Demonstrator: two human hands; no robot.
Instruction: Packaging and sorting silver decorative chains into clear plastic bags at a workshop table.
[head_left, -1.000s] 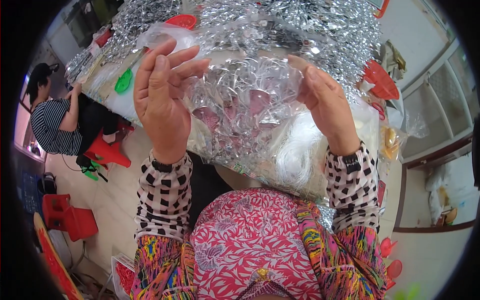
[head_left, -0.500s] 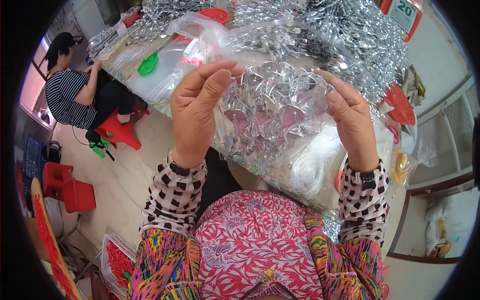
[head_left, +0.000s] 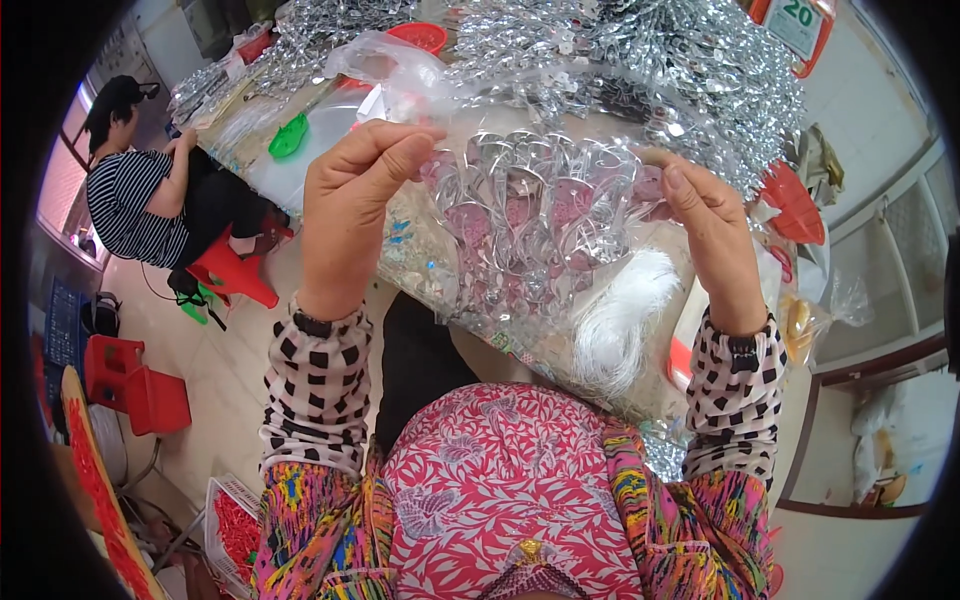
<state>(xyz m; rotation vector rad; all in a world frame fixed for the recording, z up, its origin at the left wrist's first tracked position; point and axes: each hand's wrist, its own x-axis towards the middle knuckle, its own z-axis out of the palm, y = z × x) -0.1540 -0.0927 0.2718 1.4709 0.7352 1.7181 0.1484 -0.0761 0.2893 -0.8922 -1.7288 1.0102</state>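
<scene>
Above a cluttered table (head_left: 300, 180), held up at chest height: a silver ornament (head_left: 540, 230) in clear wrap. Left hand (head_left: 350, 215) pinching its top left edge, right hand (head_left: 705, 235) pinching the top right. Seemingly mid-inspection or bagging, not yet set down. Behind, heaped silver pieces (head_left: 650, 60); far left, a seated co-worker (head_left: 140, 195).

White cuffs (head_left: 318, 385) with black dots, bright floral sleeves (head_left: 300, 530); at six o'clock a pink patterned apron (head_left: 500, 490), perhaps.
</scene>
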